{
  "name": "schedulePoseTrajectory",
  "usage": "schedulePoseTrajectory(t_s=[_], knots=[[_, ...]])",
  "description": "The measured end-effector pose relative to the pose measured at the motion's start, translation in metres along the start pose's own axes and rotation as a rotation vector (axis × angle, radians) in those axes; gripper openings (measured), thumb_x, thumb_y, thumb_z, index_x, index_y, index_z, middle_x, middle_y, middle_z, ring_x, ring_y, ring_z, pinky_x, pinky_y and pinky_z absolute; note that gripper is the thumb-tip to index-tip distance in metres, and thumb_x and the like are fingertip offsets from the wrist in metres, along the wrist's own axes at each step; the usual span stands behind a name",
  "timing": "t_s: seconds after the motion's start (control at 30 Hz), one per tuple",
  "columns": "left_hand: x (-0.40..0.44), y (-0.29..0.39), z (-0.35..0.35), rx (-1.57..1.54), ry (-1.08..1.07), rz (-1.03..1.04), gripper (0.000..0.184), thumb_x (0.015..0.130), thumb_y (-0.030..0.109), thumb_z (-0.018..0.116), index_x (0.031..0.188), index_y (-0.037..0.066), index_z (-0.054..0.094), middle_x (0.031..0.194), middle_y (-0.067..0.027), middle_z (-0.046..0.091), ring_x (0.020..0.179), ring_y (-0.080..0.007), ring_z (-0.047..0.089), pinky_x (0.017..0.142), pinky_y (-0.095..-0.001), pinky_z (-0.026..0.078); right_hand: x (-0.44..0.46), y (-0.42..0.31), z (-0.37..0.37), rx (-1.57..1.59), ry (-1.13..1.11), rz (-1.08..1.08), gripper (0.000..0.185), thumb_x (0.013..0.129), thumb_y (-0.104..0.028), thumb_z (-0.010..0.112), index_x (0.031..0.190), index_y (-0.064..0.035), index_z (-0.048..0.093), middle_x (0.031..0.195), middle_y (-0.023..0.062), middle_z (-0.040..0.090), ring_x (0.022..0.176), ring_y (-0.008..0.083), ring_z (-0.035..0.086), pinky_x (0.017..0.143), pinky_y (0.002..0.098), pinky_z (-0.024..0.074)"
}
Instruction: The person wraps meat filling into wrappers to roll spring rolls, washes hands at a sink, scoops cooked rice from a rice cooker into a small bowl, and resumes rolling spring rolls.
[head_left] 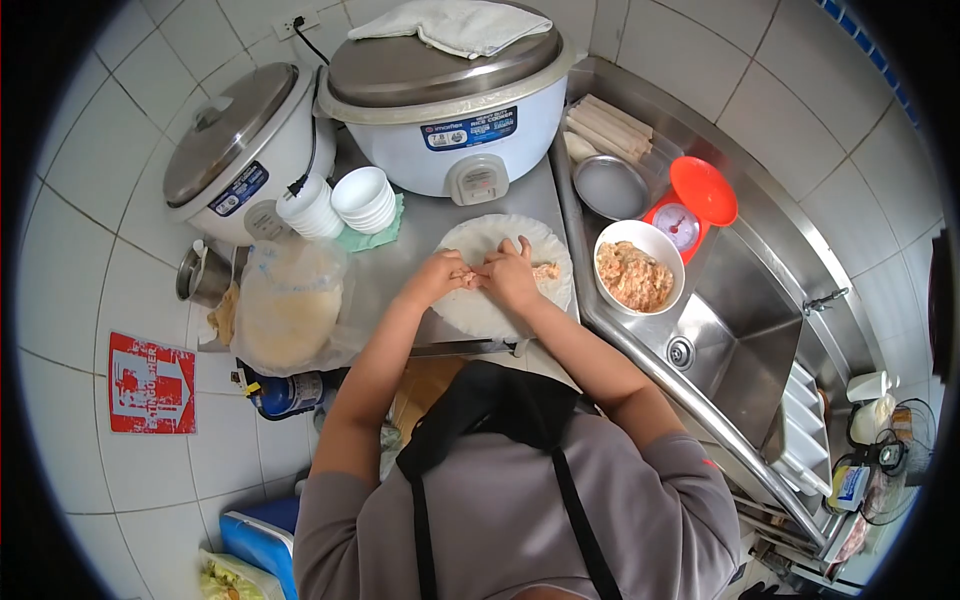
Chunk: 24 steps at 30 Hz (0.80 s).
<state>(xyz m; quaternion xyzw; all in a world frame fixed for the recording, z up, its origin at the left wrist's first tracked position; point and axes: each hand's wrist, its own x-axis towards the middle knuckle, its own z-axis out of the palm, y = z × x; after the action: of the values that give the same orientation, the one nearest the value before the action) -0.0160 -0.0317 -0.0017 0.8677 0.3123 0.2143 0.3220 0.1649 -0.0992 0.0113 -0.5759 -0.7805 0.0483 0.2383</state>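
A round white wrapper sheet point(470, 318) lies on the steel counter, with a line of orange-pink filling point(546, 271) across it. My left hand point(438, 277) is at the filling's left end, its fingers bent and pressed onto it. Close beside it, my right hand point(508, 272) rests on the filling with its fingertips down, its thumb side near the left hand's fingers. To the right stands a white bowl point(612, 238) of the same orange-pink mixture. A plastic bag of round sheets point(290, 320) lies to the left.
Two rice cookers point(445, 150) stand behind, the larger with a white cloth point(450, 25) on its lid. Stacked white bowls point(363, 198) sit left. At right are a red scale point(678, 228), a grey round dish point(611, 187), pale rolls point(608, 128) and a sink point(735, 330).
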Motion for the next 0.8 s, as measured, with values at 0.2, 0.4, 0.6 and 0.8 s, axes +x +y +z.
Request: schedulePoseTrajectory(t_s=[0.2, 0.4, 0.6, 0.8], knots=[[-0.013, 0.019, -0.025, 0.007, -0.029, 0.021, 0.029, 0.063, 0.014, 0.074, 0.085, 0.001, 0.062, 0.078, -0.0076, 0.055, 0.074, -0.0234, 0.056, 0.066, -0.0317, 0.045, 0.006, -0.012, 0.001, -0.004, 0.033, 0.037, 0.021, 0.067, -0.035, 0.066, 0.083, -0.0228, 0.070, 0.078, -0.0033, 0.057, 0.094, 0.0193, 0.045, 0.100, 0.0563, 0.0165], [-0.017, 0.019, -0.033, 0.089, -0.087, -0.053, 0.031, 0.063, 0.014, 0.073, 0.090, 0.003, 0.063, 0.078, -0.0068, 0.057, 0.073, -0.0236, 0.056, 0.071, -0.0307, 0.044, 0.009, -0.014, 0.013, -0.007, -0.016, 0.045, 0.032, 0.064, -0.038, 0.069, 0.090, -0.0202, 0.068, 0.082, -0.0026, 0.058, 0.097, 0.0199, 0.044, 0.100, 0.0564, 0.0137], [-0.017, 0.000, -0.017, 0.018, 0.095, 0.202, 0.036, 0.065, 0.015, 0.072, 0.098, 0.006, 0.065, 0.083, -0.0063, 0.062, 0.074, -0.0212, 0.057, 0.073, -0.0302, 0.044, -0.001, 0.009, -0.033, -0.021, -0.203, 0.117, 0.042, 0.057, -0.037, 0.073, 0.094, -0.0185, 0.067, 0.086, -0.0010, 0.057, 0.100, 0.0214, 0.044, 0.101, 0.0562, 0.0110], [-0.017, 0.017, -0.018, 0.046, 0.102, 0.149, 0.038, 0.063, 0.014, 0.073, 0.099, 0.005, 0.064, 0.077, -0.0052, 0.062, 0.075, -0.0203, 0.057, 0.073, -0.0309, 0.044, -0.008, 0.018, -0.009, -0.009, -0.125, 0.028, 0.037, 0.057, -0.031, 0.073, 0.091, -0.0170, 0.066, 0.088, -0.0016, 0.056, 0.099, 0.0218, 0.044, 0.101, 0.0562, 0.0117]])
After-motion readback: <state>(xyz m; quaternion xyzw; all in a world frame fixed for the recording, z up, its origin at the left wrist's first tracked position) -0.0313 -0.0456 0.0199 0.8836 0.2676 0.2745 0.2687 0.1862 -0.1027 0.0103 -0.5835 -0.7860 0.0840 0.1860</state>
